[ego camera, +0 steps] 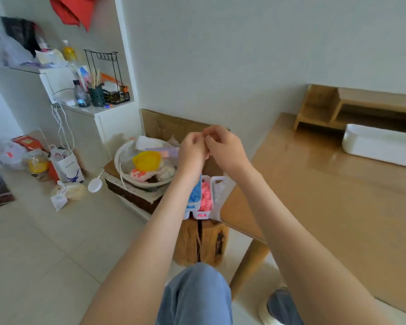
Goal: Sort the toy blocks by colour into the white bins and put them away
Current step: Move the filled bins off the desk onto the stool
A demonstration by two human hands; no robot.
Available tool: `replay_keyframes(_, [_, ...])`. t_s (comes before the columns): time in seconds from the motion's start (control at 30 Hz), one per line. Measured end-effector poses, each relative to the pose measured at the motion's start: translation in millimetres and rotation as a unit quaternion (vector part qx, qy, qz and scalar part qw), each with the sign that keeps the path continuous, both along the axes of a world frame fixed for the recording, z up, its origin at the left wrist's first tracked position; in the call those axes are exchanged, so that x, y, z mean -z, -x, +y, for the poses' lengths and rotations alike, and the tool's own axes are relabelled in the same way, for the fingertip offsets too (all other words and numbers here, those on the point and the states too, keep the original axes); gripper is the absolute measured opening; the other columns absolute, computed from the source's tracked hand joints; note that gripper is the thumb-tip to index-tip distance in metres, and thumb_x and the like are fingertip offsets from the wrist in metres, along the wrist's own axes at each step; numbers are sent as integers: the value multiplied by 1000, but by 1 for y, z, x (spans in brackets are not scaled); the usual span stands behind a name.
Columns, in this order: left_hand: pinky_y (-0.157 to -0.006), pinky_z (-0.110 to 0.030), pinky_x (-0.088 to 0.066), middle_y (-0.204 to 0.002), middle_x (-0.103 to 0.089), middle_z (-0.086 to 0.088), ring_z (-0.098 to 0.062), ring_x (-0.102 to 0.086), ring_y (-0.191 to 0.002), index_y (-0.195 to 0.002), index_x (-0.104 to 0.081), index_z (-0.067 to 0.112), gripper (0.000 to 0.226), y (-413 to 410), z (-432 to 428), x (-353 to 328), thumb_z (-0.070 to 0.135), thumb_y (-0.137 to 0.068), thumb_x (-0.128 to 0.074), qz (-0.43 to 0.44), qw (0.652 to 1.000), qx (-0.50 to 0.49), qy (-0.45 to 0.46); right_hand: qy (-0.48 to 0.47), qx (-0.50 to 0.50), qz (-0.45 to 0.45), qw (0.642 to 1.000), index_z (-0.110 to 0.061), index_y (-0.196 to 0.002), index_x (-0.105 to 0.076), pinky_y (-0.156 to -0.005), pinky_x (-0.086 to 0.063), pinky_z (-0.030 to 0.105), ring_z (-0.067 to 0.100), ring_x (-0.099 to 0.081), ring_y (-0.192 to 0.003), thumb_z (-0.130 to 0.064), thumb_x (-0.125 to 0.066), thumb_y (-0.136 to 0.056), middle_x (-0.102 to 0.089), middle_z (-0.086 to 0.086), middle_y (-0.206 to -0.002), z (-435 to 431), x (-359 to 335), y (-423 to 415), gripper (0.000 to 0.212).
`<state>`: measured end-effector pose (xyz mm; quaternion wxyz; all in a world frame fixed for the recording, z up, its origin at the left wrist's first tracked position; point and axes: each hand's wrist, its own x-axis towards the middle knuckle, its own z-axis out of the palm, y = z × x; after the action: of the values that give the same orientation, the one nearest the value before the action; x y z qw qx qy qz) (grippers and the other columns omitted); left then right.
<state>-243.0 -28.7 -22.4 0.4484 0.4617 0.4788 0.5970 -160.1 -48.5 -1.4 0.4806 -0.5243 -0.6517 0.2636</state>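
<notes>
While the left hand (192, 150) and right hand (224, 146) meet in the air with curled fingers, I cannot tell if they pinch anything. Below, white bins (204, 216) of blue blocks (195, 195) and pink blocks (207, 197) sit on a stump (189, 245) by the table (326, 195) edge, partly behind the left arm.

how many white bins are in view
4. Three sit side by side on the wooden stump: the blue-block bin, the pink-block bin, a bin with pale contents. A long bin lies on the table. More may hide behind the left forearm.
</notes>
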Motion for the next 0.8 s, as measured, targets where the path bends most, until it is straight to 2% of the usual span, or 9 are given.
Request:
replay_keyframes(0.07, [-51, -23, -45, -67, -60, -4, -11, -57, -52, -80, -57, 12, 24, -45, 6, -11, 4, -93, -38, -7, 999, 45, 25, -1, 44, -39, 998, -13, -120, -54, -67, -44, 15, 18, -58, -90, -13, -46, -90, -60, 1, -97, 2, -11, -48, 31])
replay_keyframes(0.13, [-45, -17, -43, -65, -61, -1, -5, -57, -46, -83, -58, 13, 21, -78, 9, -16, 8, -94, -39, 32, 994, 88, 49, 18, 77, -65, 995, -15, -124, -51, -64, -44, 21, 16, -58, -85, -15, -44, -92, -59, -1, -92, 3, -14, -87, 33])
replay_keyframes(0.23, [-59, -21, -49, -89, -67, -2, -12, -64, -72, -104, -56, 17, 20, -135, 5, -21, 22, -97, -38, 125, 969, 210, 39, 35, 145, -106, 983, -15, -127, -46, -64, -44, 17, 8, -55, -77, -17, -44, -94, -58, -1, -94, 1, -12, -156, 34])
replay_keyframes(0.33, [-81, -35, -55, -99, -67, -1, -16, -67, -83, -102, -54, 28, 19, -184, 5, -19, 37, -97, -38, 221, 940, 261, 10, 79, 204, -137, 966, -14, -134, -41, -76, -45, 24, 17, -57, -95, -19, -46, -94, -57, 7, -119, 2, -3, -219, 40])
replay_keyframes(0.43, [-87, -41, -53, -95, -66, 1, -17, -65, -87, -109, -54, 24, 27, -224, 7, -11, 40, -95, -38, 296, 907, 299, -14, 123, 262, -117, 950, -17, -144, -25, -80, -47, 30, 21, -56, -99, -13, -47, -92, -54, 14, -124, 0, 14, -274, 56])
replay_keyframes(0.57, [-86, -37, -51, -93, -65, 2, -16, -63, -90, -98, -55, 24, 22, -253, 16, -1, 36, -95, -38, 348, 878, 328, -12, 131, 336, -42, 932, -24, -146, -10, -75, -53, 38, 26, -59, -87, -10, -43, -92, -58, 15, -107, 4, 30, -316, 65])
replay_keyframes(0.67, [-76, -29, -49, -93, -64, 0, -16, -61, -88, -104, -55, 22, 24, -267, 24, 3, 35, -96, -38, 379, 865, 328, -9, 146, 333, -19, 932, -27, -147, -3, -60, -49, 30, 26, -58, -81, -9, -42, -91, -53, 11, -97, 16, 39, -331, 70])
replay_keyframes(0.7, [-74, -28, -48, -93, -63, 0, -15, -60, -87, -107, -55, 22, 25, -269, 28, 5, 35, -96, -38, 386, 863, 326, -9, 139, 331, -20, 933, -28, -147, 0, -60, -47, 28, 25, -55, -82, -9, -44, -90, -50, 8, -102, 21, 42, -334, 75])
replay_keyframes(0.8, [-75, -28, -49, -95, -62, 2, -14, -60, -88, -111, -55, 23, 26, -271, 37, 10, 36, -97, -37, 399, 860, 318, -14, 121, 347, -17, 930, -27, -148, 10, -75, -50, 34, 22, -51, -88, -11, -52, -89, -41, 10, -127, 40, 47, -347, 87])
